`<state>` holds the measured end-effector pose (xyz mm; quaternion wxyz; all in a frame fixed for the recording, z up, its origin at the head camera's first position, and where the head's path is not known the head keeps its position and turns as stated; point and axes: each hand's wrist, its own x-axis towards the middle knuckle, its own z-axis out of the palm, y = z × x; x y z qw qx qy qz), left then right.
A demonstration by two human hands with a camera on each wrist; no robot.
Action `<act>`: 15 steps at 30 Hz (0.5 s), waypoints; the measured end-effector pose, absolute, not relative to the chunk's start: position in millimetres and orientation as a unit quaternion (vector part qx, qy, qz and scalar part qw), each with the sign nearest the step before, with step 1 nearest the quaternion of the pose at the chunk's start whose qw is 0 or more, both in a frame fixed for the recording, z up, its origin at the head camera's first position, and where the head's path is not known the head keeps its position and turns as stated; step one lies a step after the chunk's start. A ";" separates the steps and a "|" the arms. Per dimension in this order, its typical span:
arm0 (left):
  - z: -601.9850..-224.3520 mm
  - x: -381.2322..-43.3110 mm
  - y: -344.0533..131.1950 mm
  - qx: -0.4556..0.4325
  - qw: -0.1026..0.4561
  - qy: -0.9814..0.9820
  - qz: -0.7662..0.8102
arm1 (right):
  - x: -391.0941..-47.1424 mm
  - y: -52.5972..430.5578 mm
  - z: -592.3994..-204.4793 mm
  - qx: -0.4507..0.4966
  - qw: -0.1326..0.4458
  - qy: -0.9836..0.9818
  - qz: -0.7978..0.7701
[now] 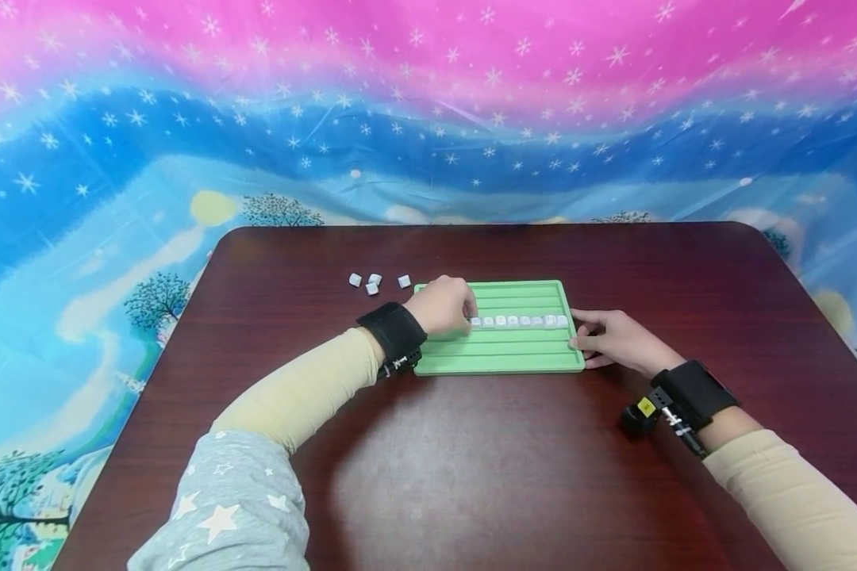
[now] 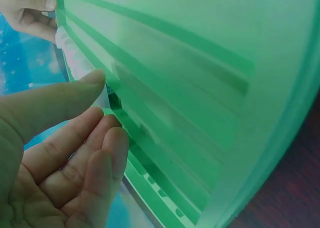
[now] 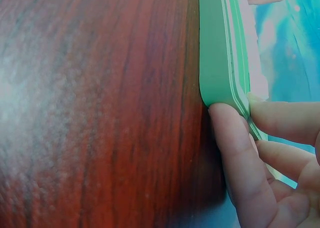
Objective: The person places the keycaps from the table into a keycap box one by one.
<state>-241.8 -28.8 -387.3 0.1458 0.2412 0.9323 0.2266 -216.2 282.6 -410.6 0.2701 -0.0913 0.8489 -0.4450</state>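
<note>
A green ridged tray (image 1: 500, 361) lies on the table, with a row of small white cubes (image 1: 513, 321) along one of its middle grooves. At the left end of that row is my left hand (image 1: 439, 307), reaching over the tray's left side. In the left wrist view its thumb and index finger pinch a white cube (image 2: 105, 98), mostly hidden by the fingertips. My right hand (image 1: 609, 341) grips the tray's right edge. The right wrist view shows its thumb and fingers (image 3: 232, 138) around the tray's corner.
Several loose white cubes (image 1: 373, 288) lie on the dark wooden table (image 1: 514, 468), beyond the tray's upper left corner. Behind the table hangs a pink and blue patterned cloth (image 1: 428, 119). Each wrist wears a black strap (image 1: 394, 331) with a small device.
</note>
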 end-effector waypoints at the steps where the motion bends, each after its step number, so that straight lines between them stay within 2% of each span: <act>1: -385.9 -241.9 -29.7 0.241 0.147 0.931 0.230 | -216.1 282.8 -410.4 -0.091 0.270 0.849 -0.445; 7: -377.3 -245.0 -42.3 0.261 0.150 0.916 0.265 | -215.8 282.0 -409.5 -0.092 0.267 0.851 -0.444; 15: -369.2 -254.7 -76.1 0.245 0.102 0.908 0.323 | -215.5 280.4 -407.9 -0.087 0.270 0.851 -0.442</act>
